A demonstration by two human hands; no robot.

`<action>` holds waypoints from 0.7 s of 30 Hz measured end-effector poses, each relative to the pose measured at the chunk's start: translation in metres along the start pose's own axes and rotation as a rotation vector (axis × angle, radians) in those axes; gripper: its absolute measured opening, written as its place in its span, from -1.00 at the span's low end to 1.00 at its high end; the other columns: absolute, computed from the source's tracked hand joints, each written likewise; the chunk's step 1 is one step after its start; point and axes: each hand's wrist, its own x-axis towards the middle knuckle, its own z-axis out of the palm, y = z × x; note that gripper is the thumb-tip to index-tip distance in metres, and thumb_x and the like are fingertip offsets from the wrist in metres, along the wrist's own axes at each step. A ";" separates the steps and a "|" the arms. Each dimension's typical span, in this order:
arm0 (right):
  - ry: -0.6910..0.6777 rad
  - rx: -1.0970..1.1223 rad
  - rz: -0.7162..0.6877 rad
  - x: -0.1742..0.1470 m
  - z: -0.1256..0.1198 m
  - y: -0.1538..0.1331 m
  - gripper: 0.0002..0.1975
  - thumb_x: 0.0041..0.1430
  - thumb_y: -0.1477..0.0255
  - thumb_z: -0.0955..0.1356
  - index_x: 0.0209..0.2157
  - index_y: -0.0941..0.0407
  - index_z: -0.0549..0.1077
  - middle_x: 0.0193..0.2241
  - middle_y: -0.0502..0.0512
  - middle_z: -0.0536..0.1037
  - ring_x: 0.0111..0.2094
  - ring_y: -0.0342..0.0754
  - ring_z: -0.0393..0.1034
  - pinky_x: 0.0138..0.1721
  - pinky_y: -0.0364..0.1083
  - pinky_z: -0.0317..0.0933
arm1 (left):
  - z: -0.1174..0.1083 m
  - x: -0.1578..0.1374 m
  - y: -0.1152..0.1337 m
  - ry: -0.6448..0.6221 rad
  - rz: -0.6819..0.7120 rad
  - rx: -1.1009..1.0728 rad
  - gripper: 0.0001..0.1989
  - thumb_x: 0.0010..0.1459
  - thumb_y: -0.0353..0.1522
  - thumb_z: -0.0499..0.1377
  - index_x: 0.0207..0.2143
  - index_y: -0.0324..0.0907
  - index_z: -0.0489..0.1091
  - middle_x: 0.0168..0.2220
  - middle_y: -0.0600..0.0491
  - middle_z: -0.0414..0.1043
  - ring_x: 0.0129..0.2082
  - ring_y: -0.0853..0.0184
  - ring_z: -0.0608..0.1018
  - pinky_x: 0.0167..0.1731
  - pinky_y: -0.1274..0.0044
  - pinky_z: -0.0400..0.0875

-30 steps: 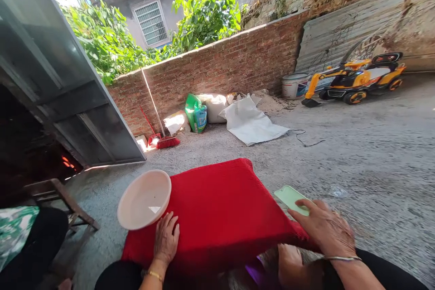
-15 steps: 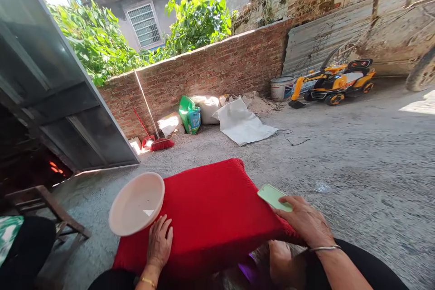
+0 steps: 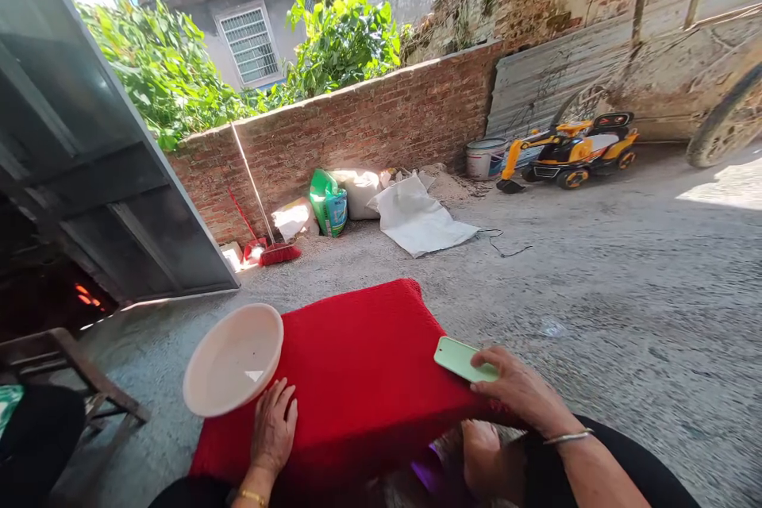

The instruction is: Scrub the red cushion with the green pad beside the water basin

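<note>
A phone in a pale green case [image 3: 461,358] is pinched at its near end by my right hand [image 3: 517,389], over the right edge of the red cloth [image 3: 357,357]. The cloth drapes over a low table or stool in front of me. My left hand [image 3: 275,425] lies flat on the cloth's left side, fingers stretched forward. Just beyond those fingertips stands a pale pink plastic basin [image 3: 208,369] at the cloth's left edge, partly overhanging it. A small light patch shows inside the basin.
A wooden chair [image 3: 89,373] and a seated person's leg [image 3: 48,436] are at left. Farther back are a metal door [image 3: 119,175], a red broom [image 3: 279,252], a green bag [image 3: 327,202], a white sack [image 3: 420,218] and a yellow toy excavator [image 3: 571,151].
My right hand has moved the phone slightly left and down, closer to the cloth's edge. The left hand stays flat. The whole view has shifted a little.
</note>
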 end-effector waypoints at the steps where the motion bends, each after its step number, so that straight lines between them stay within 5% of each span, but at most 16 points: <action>1: 0.022 -0.019 0.031 -0.001 -0.006 0.006 -0.78 -0.21 0.31 0.36 -0.40 0.01 0.50 -0.31 0.02 0.52 -0.34 0.02 0.44 -0.30 -0.07 0.24 | 0.000 0.000 0.000 -0.001 0.001 0.003 -0.66 0.24 -0.30 -0.05 -0.10 -0.10 0.48 0.00 -0.03 0.49 -0.01 0.21 0.51 -0.03 0.31 0.43; 6: 0.135 0.065 0.066 -0.002 -0.016 0.017 -0.75 -0.19 0.24 0.36 -0.40 0.03 0.49 -0.28 0.09 0.52 -0.26 0.10 0.44 -0.23 -0.03 0.27 | -0.001 0.000 0.003 -0.013 -0.016 -0.001 -0.66 0.24 -0.31 -0.05 -0.10 -0.08 0.49 0.00 -0.02 0.48 0.01 0.22 0.50 -0.02 0.31 0.43; 13: -0.095 0.071 -0.120 -0.006 -0.005 -0.008 -0.79 -0.27 0.36 0.34 -0.45 0.02 0.47 -0.32 0.00 0.49 -0.28 0.02 0.42 -0.23 -0.06 0.28 | -0.003 0.001 0.002 0.005 -0.011 -0.023 -0.66 0.25 -0.32 -0.05 -0.11 -0.09 0.48 0.00 -0.03 0.48 0.00 0.21 0.51 -0.03 0.29 0.43; 19: 0.151 -0.001 0.007 -0.005 -0.015 0.021 -0.83 -0.18 0.30 0.38 -0.42 -0.03 0.46 -0.34 0.03 0.51 -0.36 0.05 0.42 -0.33 -0.06 0.26 | -0.001 0.000 0.001 0.010 -0.012 -0.038 -0.66 0.24 -0.31 -0.05 -0.11 -0.09 0.48 0.00 -0.03 0.48 0.01 0.20 0.50 -0.02 0.29 0.42; 21: 0.126 0.042 -0.026 -0.006 -0.013 0.015 -0.81 -0.17 0.28 0.38 -0.41 -0.03 0.46 -0.34 0.02 0.51 -0.34 0.04 0.41 -0.31 -0.07 0.26 | 0.000 -0.001 0.001 0.009 -0.014 -0.042 -0.66 0.24 -0.30 -0.05 -0.10 -0.09 0.48 0.00 -0.03 0.48 0.01 0.20 0.50 -0.02 0.30 0.42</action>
